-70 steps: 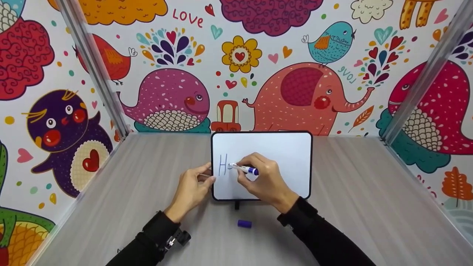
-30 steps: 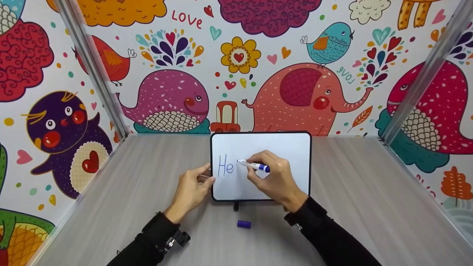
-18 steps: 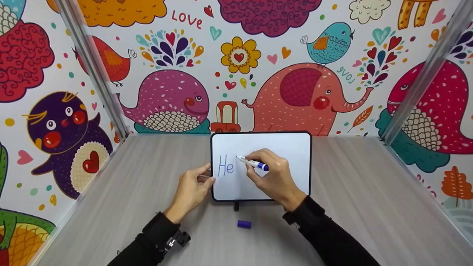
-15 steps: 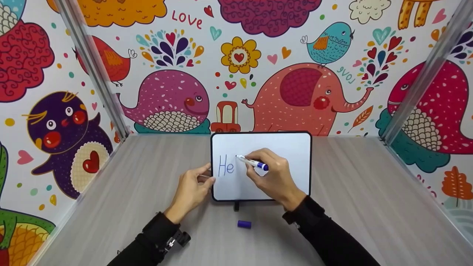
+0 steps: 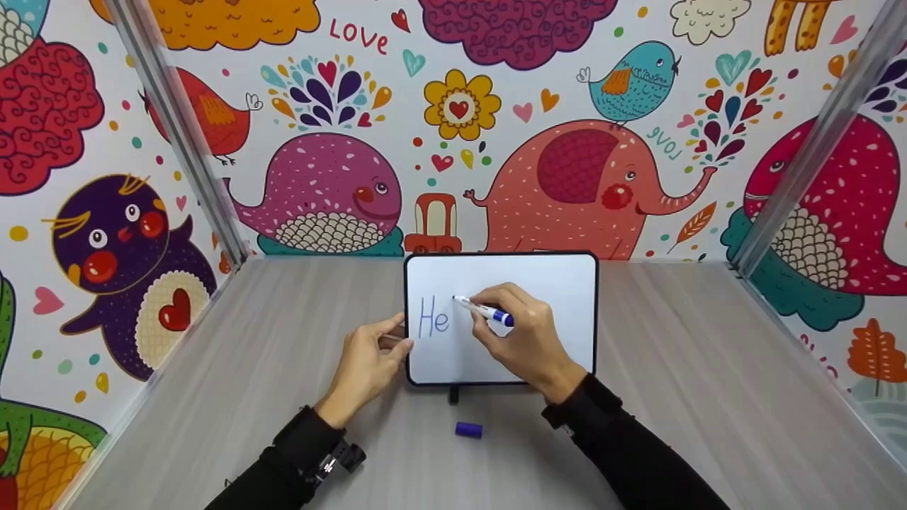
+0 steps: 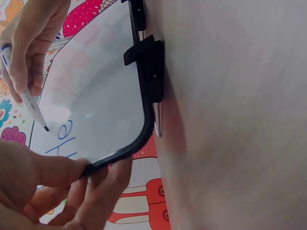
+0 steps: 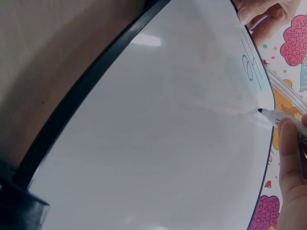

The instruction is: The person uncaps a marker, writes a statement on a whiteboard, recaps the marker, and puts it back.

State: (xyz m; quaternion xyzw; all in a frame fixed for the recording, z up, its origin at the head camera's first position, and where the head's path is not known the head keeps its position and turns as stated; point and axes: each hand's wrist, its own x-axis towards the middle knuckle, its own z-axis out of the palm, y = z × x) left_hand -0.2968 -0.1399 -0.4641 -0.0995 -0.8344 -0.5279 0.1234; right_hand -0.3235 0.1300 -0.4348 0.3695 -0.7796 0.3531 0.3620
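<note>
A small whiteboard (image 5: pixel 524 273) with a black frame stands propped up on the table, "He" written in blue at its left. My left hand (image 5: pixel 368 358) pinches the board's left edge, thumb on the front and fingers behind, as the left wrist view shows. In my right hand (image 5: pixel 524 340) is a white marker (image 5: pixel 485 310) with a blue end, pinched between thumb and fingers. Its dark tip is right at the board's surface, just right of and above the "e". The purple-blue marker cap (image 5: pixel 468 430) lies on the table in front of the board.
Black clips (image 6: pixel 148 62) hold the board's lower edge. The grey wood-grain table (image 5: pixel 305 297) is walled in by panels with cartoon animals (image 5: pixel 340 191), joined by metal corner posts (image 5: pixel 181 134). A wrist strap (image 5: pixel 333 457) with a buckle sits on the left forearm.
Over the frames the "e" got written after the "H". My right hand then moved right and slightly up with the marker. My left hand has stayed at the board's edge.
</note>
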